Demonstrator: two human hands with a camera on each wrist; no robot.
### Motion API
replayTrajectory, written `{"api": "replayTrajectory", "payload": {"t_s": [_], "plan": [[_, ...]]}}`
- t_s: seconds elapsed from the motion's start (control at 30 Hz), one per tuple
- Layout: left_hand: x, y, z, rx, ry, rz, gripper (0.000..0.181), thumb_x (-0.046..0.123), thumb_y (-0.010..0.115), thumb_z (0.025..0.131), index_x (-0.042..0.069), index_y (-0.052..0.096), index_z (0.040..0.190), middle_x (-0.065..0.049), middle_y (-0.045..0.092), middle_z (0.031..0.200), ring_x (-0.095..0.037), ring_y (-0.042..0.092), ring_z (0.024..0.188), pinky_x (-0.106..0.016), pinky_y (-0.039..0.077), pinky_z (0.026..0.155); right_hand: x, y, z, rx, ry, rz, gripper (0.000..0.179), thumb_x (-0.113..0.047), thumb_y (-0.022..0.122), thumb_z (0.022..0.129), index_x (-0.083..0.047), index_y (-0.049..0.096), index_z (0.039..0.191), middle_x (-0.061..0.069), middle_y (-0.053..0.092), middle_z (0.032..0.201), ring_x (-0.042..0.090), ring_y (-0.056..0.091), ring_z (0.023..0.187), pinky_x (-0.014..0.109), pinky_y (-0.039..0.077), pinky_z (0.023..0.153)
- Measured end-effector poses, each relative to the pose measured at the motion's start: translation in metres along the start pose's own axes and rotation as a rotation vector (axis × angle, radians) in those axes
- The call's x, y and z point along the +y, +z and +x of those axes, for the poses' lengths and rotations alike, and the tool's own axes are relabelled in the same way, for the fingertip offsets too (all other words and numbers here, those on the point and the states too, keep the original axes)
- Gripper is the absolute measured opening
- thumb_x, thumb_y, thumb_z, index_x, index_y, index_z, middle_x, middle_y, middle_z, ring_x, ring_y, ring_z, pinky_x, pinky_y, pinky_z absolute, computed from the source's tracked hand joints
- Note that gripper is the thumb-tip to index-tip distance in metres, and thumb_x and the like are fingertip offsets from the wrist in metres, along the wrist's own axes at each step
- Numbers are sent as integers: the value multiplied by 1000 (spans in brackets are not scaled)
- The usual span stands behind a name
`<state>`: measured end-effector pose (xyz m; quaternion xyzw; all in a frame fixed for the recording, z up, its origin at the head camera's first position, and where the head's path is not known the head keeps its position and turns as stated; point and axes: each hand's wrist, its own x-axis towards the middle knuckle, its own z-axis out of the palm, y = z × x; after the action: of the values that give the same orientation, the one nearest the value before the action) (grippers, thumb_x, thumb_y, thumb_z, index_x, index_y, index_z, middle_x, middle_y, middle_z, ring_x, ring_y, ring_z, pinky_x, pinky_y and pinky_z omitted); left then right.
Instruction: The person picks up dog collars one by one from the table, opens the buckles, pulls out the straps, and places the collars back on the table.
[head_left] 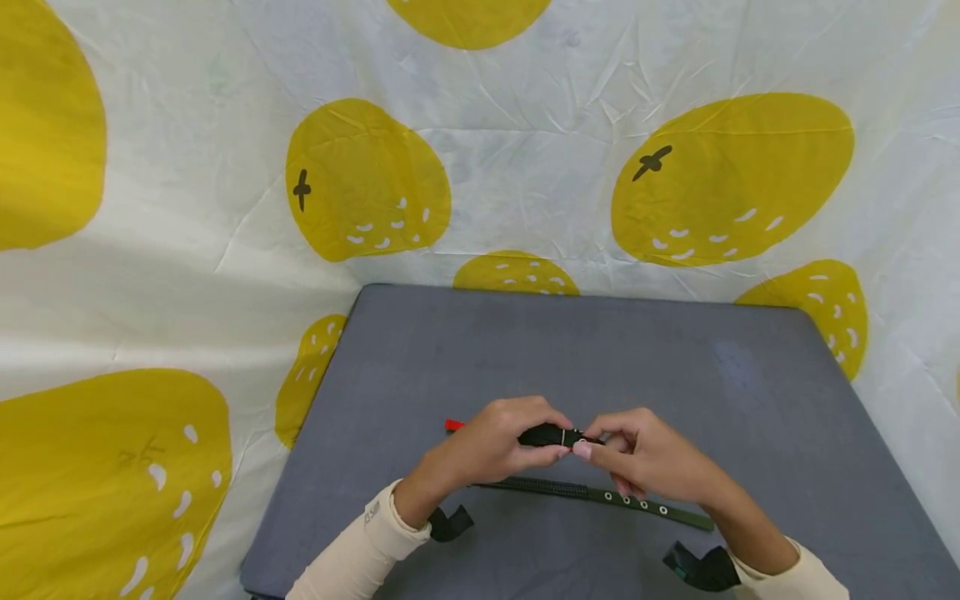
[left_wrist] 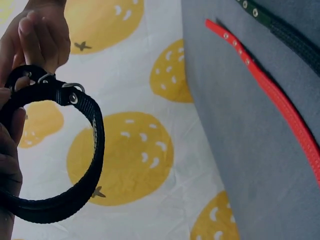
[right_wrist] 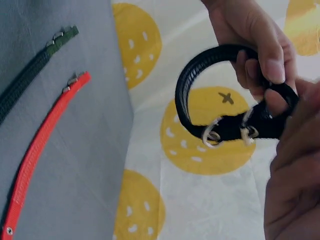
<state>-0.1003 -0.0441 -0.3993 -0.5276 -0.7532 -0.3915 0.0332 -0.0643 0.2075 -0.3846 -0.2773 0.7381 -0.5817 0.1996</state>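
Observation:
Both hands hold a black collar, bent round into a loop, above the table. My left hand grips the band, thumb and fingers on either side of it. At the buckle, my right hand pinches the collar's strap end, which curls back in a small loop. A metal D-ring sits beside the buckle. In the head view the fingers cover much of the collar.
A red collar and a dark green collar with metal eyelets lie stretched out on the grey table. White cloth printed with yellow fruit hangs behind and beside the table.

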Motion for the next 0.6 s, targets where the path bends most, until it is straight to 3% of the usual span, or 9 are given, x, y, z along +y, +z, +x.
{"api": "replayTrajectory", "payload": {"t_s": [0.1, 0.33, 0.6], "plan": [[1, 2, 1, 1, -14, -14, 23, 15, 73, 93, 7, 68, 115, -1, 69, 101, -3, 59, 84, -8, 46, 78, 0, 2, 0, 19, 15, -13, 17, -10, 57, 103, -10, 73, 98, 11, 52, 49, 21, 43, 34, 27, 40, 33], [-1, 5, -1, 7, -5, -17, 21, 15, 73, 93, 8, 68, 112, 1, 69, 99, 0, 56, 80, -6, 44, 74, 6, 4, 1, 30, -73, 24, 26, 0, 55, 101, -12, 67, 81, 10, 53, 51, 16, 46, 35, 26, 40, 32], [-5, 5, -2, 46, -11, -97, 19, 12, 72, 92, 10, 69, 111, 4, 68, 97, 2, 54, 80, -8, 45, 72, 13, 0, 0, 4, -172, 73, 34, 12, 46, 98, -7, 56, 72, 13, 50, 52, 21, 43, 36, 24, 41, 34]]}}
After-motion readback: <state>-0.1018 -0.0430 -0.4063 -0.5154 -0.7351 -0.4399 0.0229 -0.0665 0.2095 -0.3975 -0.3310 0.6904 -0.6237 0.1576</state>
